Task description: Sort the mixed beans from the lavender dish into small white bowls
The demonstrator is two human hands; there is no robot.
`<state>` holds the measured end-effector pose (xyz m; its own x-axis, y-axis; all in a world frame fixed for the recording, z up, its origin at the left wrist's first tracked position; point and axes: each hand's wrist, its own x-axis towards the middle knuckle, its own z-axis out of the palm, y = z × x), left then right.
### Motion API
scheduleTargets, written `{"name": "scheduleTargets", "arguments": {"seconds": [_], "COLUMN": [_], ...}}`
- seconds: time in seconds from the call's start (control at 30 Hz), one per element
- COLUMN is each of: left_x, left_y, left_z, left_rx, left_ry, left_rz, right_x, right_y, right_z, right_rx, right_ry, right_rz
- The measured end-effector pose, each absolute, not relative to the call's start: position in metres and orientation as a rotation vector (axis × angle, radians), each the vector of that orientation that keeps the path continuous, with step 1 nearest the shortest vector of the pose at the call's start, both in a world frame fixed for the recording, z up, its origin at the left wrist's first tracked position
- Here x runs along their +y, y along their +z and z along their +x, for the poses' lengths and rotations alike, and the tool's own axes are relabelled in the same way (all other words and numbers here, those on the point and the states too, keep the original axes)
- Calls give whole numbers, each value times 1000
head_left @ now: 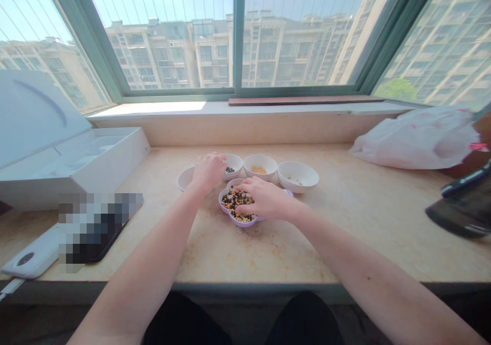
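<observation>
My left hand [210, 171] is above the left side of a white bowl [238, 167] that has some dark beans [229, 169] in it. Its fingers are curled together and point down; whatever is between them is hidden. Another white bowl [184, 179] is partly covered by this hand. My right hand [264, 198] reaches over a purple flower-shaped dish [242, 224], thumb and fingers apart at the mixed black, yellow and white beans [238, 202]. Behind it stand a white bowl [269, 160] of yellow grains [259, 170] and a white bowl [307, 171] with a few pale pieces.
An opened white box [111, 156] stands on the left of the stone counter [345, 217]. Nearer me lie a black phone [111, 240] and a white device with a cable [32, 253]. At right are a plastic bag [418, 138] and a dark object [456, 214]. Windows rise behind.
</observation>
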<state>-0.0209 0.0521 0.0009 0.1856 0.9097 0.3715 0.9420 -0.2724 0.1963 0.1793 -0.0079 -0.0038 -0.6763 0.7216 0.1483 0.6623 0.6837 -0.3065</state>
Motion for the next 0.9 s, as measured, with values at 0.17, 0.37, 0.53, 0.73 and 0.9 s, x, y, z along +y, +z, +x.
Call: {"name": "scheduleTargets", "arguments": {"seconds": [0.17, 0.37, 0.53, 0.73, 0.9], "left_x": [45, 37, 34, 25, 16], "left_y": [4, 3, 2, 4, 9], "left_z": [-16, -11, -10, -12, -9], "left_rx": [-1817, -1779, -1763, -1738, -1622], "left_ry": [-697, -777, -832, -882, -804], "left_rz": [-2364, -2426, -2443, -2518, -2682], "right_x": [-5, -1, 2, -6, -11], "right_y": [-7, -11, -7, 9, 11], "right_z": [176, 174, 181, 187, 181], "right_rx": [-2681, -2669, -2645, -2684, -2763], "right_ry": [336, 401, 427, 523, 614], "right_rz": [-1212, -1193, -1163, -1245, -1260]}}
